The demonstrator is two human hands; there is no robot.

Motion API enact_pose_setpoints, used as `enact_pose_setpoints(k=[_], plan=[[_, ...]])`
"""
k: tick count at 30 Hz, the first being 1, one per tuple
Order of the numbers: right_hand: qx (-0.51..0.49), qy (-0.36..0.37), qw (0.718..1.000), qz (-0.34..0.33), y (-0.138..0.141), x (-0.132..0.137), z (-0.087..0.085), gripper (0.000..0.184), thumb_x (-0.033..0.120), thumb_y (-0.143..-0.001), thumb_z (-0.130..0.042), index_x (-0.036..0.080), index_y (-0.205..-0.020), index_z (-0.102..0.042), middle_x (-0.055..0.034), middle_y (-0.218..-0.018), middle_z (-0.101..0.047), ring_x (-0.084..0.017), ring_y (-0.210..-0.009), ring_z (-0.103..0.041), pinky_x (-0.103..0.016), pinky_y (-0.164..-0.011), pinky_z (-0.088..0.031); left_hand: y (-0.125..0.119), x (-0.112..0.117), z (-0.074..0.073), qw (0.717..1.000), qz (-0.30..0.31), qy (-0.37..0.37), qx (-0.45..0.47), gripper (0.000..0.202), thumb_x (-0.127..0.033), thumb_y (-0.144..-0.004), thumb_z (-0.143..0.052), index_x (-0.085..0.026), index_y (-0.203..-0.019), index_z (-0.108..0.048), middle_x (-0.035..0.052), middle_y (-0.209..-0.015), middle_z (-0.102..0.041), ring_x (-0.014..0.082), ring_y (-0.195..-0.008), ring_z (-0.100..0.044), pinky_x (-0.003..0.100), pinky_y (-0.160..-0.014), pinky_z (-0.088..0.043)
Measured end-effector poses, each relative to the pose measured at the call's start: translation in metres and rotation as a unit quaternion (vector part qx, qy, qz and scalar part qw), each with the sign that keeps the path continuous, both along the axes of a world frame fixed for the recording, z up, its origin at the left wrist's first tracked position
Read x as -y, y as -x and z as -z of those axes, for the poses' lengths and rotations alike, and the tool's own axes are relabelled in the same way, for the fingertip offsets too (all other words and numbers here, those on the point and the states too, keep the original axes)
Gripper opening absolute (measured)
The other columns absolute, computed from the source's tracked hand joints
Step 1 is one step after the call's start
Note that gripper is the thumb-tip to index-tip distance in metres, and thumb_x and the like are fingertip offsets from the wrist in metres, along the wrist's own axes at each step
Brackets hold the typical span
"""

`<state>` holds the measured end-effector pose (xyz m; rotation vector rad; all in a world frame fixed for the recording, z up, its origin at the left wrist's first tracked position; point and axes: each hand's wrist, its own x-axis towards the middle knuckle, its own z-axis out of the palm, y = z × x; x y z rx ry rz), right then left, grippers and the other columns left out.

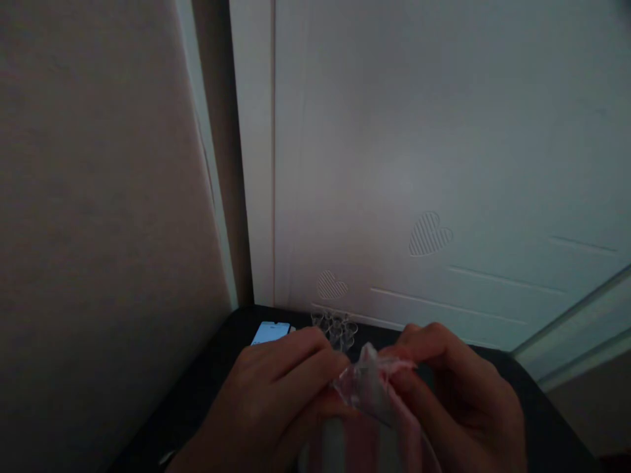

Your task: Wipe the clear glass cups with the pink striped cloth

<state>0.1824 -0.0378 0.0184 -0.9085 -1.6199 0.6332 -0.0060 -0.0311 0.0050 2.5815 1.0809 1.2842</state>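
Observation:
A pink-and-white striped plastic bag (362,443) with a crinkled clear top edge is held up low in the view, its bottom cut off by the frame. My left hand (283,391) pinches the left side of that edge, fingers curled together. On the other side, my right hand (461,397) grips the pink edge between thumb and forefinger. What the bag contains cannot be made out. Just beyond my fingers, several small clear plastic pieces (336,328) with rounded rims stand in a cluster on the dark tabletop (217,374).
A phone (271,332) with a lit screen lies on the table behind my left hand. The white panel (394,164) with embossed hearts rises at the table's back edge. A plain wall (98,197) closes off the left side. The light is dim.

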Motion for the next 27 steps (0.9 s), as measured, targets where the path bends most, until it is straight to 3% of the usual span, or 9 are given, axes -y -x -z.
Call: enact_pose_setpoints(k=[6, 19, 27], plan=[[0.001, -0.018, 1.000, 0.000, -0.002, -0.002, 0.002, 0.015, 0.012, -0.082, -0.064, 0.026, -0.075, -0.065, 0.0056, -0.065, -0.066, -0.011, -0.058, -0.060, -0.020, -0.053, -0.046, 0.001, -0.003, 0.007, 0.999, 0.048, 0.007, 0.005, 0.030, -0.037, -0.098, -0.044, -0.021, -0.072, -0.048, -0.0068, -0.063, -0.056, 0.0083, -0.054, -0.055, 0.020, -0.053, -0.038], [0.066, -0.025, 0.997, -0.015, -0.002, -0.002, -0.007, 0.014, 0.013, -0.079, -0.066, 0.026, -0.078, -0.069, 0.0074, -0.068, -0.069, -0.008, -0.060, -0.065, -0.015, -0.057, -0.046, 0.004, -0.002, 0.012, 0.993, -0.094, -0.077, 0.000, 0.017, -0.040, -0.094, -0.052, -0.024, -0.089, -0.055, -0.0056, -0.063, -0.064, 0.0115, -0.051, -0.060, 0.024, -0.053, -0.039], [0.036, -0.008, 0.998, -0.049, -0.002, -0.007, -0.003, 0.016, 0.013, -0.079, -0.070, 0.027, -0.083, -0.070, 0.0062, -0.074, -0.070, -0.011, -0.066, -0.066, -0.017, -0.060, -0.050, -0.005, 0.007, 0.010, 0.990, -0.128, -0.026, 0.060, 0.018, -0.035, -0.090, -0.058, -0.023, -0.076, -0.057, -0.0079, -0.055, -0.057, 0.0104, -0.045, -0.052, 0.024, -0.051, -0.037]])
